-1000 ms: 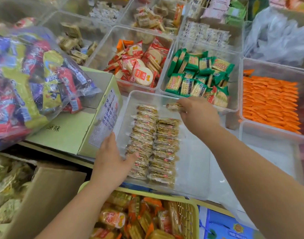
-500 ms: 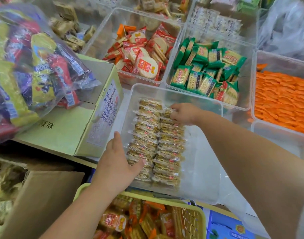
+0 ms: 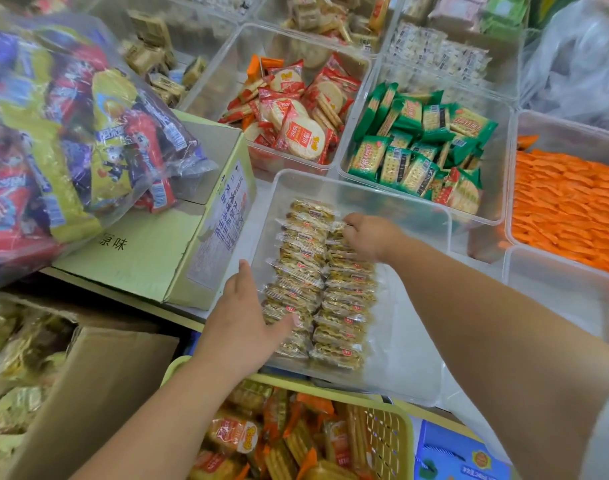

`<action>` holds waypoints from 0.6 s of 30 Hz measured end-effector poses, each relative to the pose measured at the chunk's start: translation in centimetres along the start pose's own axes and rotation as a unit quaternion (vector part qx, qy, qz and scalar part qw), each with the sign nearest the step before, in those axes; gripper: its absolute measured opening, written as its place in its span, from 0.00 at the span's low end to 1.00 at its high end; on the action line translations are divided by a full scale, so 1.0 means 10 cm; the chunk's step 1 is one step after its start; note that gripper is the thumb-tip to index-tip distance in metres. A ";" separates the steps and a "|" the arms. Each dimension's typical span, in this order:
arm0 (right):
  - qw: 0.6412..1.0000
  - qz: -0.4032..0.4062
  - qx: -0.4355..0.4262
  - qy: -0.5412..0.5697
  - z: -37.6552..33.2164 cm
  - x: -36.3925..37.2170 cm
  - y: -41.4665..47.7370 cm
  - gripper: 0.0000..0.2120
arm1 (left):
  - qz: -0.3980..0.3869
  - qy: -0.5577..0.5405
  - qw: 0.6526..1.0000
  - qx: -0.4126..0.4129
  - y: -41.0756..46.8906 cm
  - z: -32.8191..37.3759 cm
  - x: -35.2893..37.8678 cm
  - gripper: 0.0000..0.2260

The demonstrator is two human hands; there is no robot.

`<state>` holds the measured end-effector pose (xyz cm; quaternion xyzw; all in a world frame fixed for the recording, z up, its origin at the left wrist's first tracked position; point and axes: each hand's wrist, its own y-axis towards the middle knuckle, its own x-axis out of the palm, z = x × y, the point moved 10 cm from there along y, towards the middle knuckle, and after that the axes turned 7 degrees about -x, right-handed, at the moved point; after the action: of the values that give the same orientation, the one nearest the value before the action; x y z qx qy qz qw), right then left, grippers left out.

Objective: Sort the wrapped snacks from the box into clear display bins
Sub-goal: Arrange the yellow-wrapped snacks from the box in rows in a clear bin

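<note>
The clear-wrapped golden snack rows (image 3: 330, 299) run away from the person: right hand (image 3: 372, 235) grip curled on the far-end packet (image 3: 336, 233), left hand (image 3: 240, 317) flat-fingered against the near end.

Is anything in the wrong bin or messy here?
Yes. A couple of orange packets sit toward the far left of the red-cracker bin, where the rest are red. The green-cracker bin seems to hold a red packet near its front. The front bin looks tidy, in two neat rows.
</note>
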<state>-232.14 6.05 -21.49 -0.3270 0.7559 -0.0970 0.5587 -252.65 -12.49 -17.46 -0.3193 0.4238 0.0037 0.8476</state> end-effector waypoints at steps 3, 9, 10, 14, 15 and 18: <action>0.999 0.049 -0.002 -0.016 -0.07 -0.06 -0.24 0.26 | 0.002 -0.001 1.000 0.013 -0.07 0.04 -0.08 0.52; 0.988 0.148 -0.033 -0.019 -0.46 -0.13 -1.01 0.28 | 0.085 -0.019 0.988 0.130 -0.76 0.08 -0.52 0.37; 0.986 0.157 -0.058 0.003 -0.63 -0.09 -1.15 0.27 | 0.104 -0.022 0.984 0.140 -0.91 0.02 -0.60 0.34; 0.972 0.161 -0.160 0.059 -1.54 0.16 -1.70 0.23 | 0.185 -0.058 0.968 0.158 -1.51 -0.42 -0.96 0.25; 0.969 0.154 -0.182 0.063 -1.79 0.25 -1.83 0.23 | 0.201 -0.068 0.965 0.156 -1.64 -0.57 -1.05 0.24; 0.958 0.118 -0.253 0.069 -2.53 0.56 -2.20 0.22 | 0.254 -0.079 0.954 0.140 -1.97 -1.10 -1.34 0.22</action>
<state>-247.49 -19.76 -5.59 -0.3592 0.8253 0.1419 0.4119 -263.66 -30.68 -2.01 -0.0779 0.4187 0.1845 0.8858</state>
